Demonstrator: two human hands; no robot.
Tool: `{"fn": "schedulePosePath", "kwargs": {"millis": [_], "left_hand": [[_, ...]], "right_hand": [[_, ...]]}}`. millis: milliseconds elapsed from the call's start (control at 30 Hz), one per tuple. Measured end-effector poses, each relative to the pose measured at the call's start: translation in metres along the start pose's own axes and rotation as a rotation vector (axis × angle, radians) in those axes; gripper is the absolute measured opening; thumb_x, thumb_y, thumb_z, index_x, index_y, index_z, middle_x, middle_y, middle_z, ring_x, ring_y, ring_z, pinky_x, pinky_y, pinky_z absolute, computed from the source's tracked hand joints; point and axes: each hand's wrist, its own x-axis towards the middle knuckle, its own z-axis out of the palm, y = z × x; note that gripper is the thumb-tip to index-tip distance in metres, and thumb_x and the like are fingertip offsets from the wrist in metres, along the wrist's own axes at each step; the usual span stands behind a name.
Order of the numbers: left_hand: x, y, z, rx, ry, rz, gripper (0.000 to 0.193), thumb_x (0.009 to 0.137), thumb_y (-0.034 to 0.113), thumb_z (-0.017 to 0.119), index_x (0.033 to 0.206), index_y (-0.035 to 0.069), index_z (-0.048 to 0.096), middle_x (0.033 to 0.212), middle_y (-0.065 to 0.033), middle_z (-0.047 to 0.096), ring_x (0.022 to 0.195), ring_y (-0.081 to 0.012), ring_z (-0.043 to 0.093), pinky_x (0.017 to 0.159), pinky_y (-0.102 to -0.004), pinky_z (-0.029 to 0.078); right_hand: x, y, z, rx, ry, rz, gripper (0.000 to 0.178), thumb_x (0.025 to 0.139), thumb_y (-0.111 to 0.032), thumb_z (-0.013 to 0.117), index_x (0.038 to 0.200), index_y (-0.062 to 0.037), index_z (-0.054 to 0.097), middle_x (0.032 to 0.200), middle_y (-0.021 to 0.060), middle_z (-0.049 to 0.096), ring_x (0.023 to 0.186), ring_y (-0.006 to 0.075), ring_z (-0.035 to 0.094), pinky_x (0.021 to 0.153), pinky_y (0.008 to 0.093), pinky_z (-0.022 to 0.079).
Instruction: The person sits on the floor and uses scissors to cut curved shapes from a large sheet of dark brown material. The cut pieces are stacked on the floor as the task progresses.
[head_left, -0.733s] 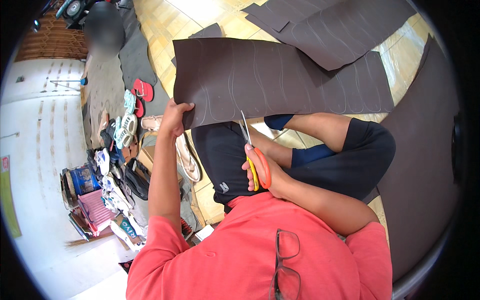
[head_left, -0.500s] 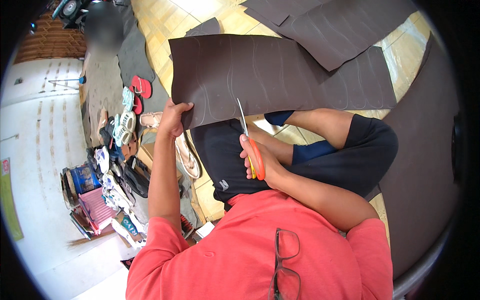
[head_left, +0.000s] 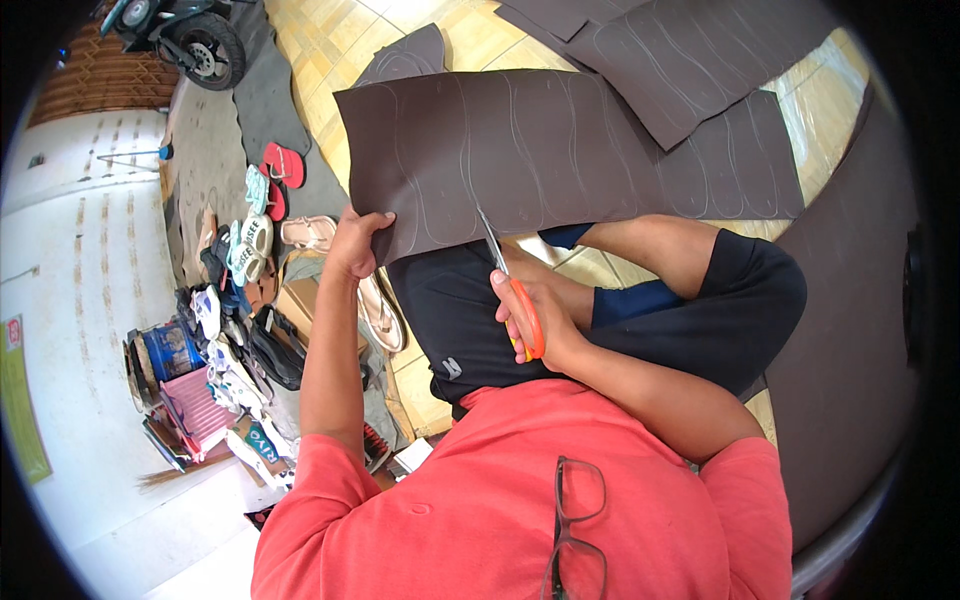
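Note:
A wide dark brown sheet (head_left: pixel 540 150), marked with pale curved outlines of sole shapes, spreads across in front of me above my crossed legs. Its lower left corner is pinched in my left hand (head_left: pixel 356 240), thumb on top. My right hand (head_left: pixel 540 318) grips a pair of scissors (head_left: pixel 524 308) by orange and yellow handles. The scissor blades meet the sheet's near edge beside one drawn line; the lower blade is partly hidden, and I cannot tell how far any cut runs.
More marked brown sheets (head_left: pixel 700 65) lie on the tiled floor at the far right, with a small offcut (head_left: pixel 405 55) beyond my sheet. A large brown sheet (head_left: pixel 850 340) curves along the right. Sandals and shoes (head_left: pixel 235 370) are heaped on the left, near a motorcycle wheel (head_left: pixel 207 52).
The scissors and my right hand have shifted slightly right and nearer to me, and the blades look closer together. My left hand keeps its hold on the sheet's corner.

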Motion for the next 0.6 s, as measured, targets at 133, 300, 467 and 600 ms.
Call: {"fn": "schedulePosePath", "kwargs": {"millis": [133, 300, 467, 600], "left_hand": [[-0.01, -0.002, 0.004, 0.011, -0.019, -0.011, 0.042, 0.075, -0.009, 0.056, 0.117, -0.004, 0.055, 0.102, -0.0115, 0.063, 0.089, -0.0228, 0.063, 0.082, -0.0353, 0.053], [-0.008, -0.014, -0.004, 0.011, -0.025, 0.008, 0.045, 0.075, -0.009, 0.058, 0.119, -0.001, 0.054, 0.107, -0.0111, 0.062, 0.093, -0.0241, 0.064, 0.083, -0.0352, 0.054], [-0.013, -0.025, 0.001, -0.063, 0.013, -0.049, 0.045, 0.076, -0.006, 0.058, 0.12, 0.0, 0.052, 0.101, -0.0115, 0.062, 0.078, -0.0228, 0.065, 0.067, -0.0334, 0.056], [-0.029, -0.028, 0.011, -0.001, -0.004, -0.09, 0.031, 0.079, 0.001, 0.058, 0.109, -0.001, 0.052, 0.078, -0.0102, 0.06, 0.046, -0.019, 0.055, 0.035, -0.0305, 0.039]], "right_hand": [[0.021, 0.008, 0.001, 0.014, 0.026, -0.045, 0.069, 0.088, -0.069, 0.048, 0.077, -0.0014, 0.052, 0.056, 0.0027, 0.047, 0.039, 0.0125, 0.048, 0.034, 0.027, 0.043], [0.027, 0.01, 0.003, 0.016, 0.029, -0.061, 0.069, 0.088, -0.069, 0.047, 0.077, -0.0019, 0.052, 0.055, 0.0026, 0.046, 0.038, 0.0122, 0.047, 0.034, 0.0269, 0.043], [0.012, 0.004, 0.003, -0.027, 0.029, -0.06, 0.067, 0.088, -0.068, 0.049, 0.075, -0.0026, 0.053, 0.054, 0.0024, 0.046, 0.037, 0.0117, 0.046, 0.035, 0.0267, 0.044], [0.014, 0.004, 0.007, -0.024, 0.051, -0.1, 0.066, 0.089, -0.066, 0.05, 0.077, -0.0014, 0.053, 0.054, 0.0026, 0.046, 0.038, 0.0123, 0.048, 0.036, 0.0271, 0.045]]}}
